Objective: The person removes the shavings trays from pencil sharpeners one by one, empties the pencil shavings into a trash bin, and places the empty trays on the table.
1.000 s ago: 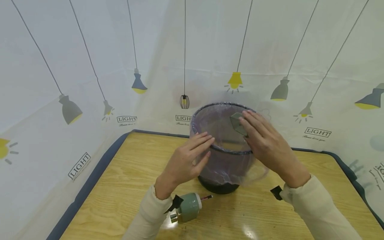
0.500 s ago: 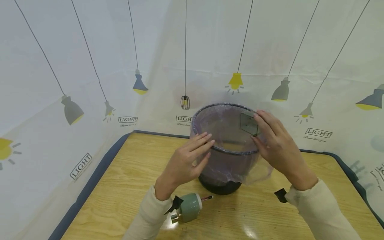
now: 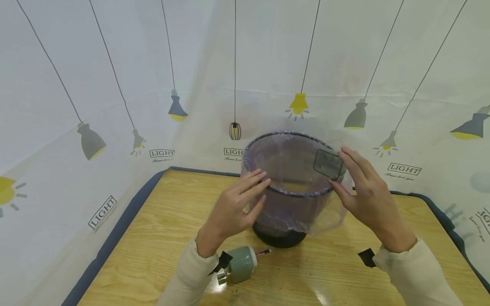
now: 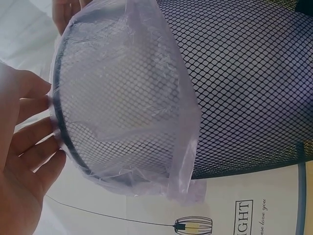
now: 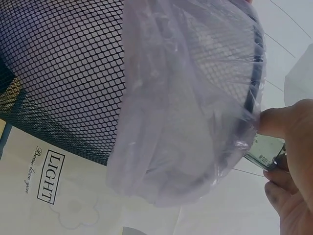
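A black mesh waste bin stands on the wooden table, its top lined with a thin see-through purple bag folded over the rim. At the near left rim my left hand touches the bag and rim with fairly straight fingertips. My right hand pinches a flat, grey-green, see-through plate with rounded corners over the right rim. In the right wrist view part of the plate shows past the rim, with the thumb near the bag. What kind of thing the plate is, I cannot tell.
A green cylindrical cup-like thing with a white rim lies on its side beside my left wrist, a thin pen-like stick poking out. A white sheet with printed lamps hangs close behind the bin.
My right hand has moved right and a little down, carrying the plate from above the bin's opening to the right rim. The plate has turned. My left hand stays where it was.
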The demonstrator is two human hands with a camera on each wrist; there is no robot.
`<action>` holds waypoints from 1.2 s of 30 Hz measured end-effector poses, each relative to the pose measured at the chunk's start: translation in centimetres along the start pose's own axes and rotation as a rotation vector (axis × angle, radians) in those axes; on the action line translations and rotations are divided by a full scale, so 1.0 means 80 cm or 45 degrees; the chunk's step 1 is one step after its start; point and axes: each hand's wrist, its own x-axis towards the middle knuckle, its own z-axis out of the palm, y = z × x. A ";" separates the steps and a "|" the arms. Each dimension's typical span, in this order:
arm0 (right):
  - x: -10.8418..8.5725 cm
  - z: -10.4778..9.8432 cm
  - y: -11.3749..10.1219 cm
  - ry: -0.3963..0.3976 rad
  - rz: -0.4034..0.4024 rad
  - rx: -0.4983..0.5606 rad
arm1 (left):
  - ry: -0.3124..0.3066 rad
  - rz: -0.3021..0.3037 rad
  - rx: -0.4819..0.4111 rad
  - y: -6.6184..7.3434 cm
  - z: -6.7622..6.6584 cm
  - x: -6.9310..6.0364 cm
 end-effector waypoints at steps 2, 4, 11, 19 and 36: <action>-0.002 0.000 0.001 0.018 0.002 0.002 | 0.004 0.001 0.002 0.000 0.000 -0.001; -0.004 0.001 0.001 0.048 0.008 0.015 | 0.010 0.002 0.001 -0.001 0.000 -0.002; -0.013 -0.001 0.003 0.087 0.061 0.028 | 0.034 0.011 0.003 0.000 -0.003 -0.005; -0.022 -0.009 0.005 0.081 0.118 -0.006 | 0.056 0.009 0.000 0.001 -0.008 -0.008; -0.043 -0.019 0.010 0.115 0.247 -0.025 | 0.074 -0.005 0.019 -0.003 -0.018 -0.020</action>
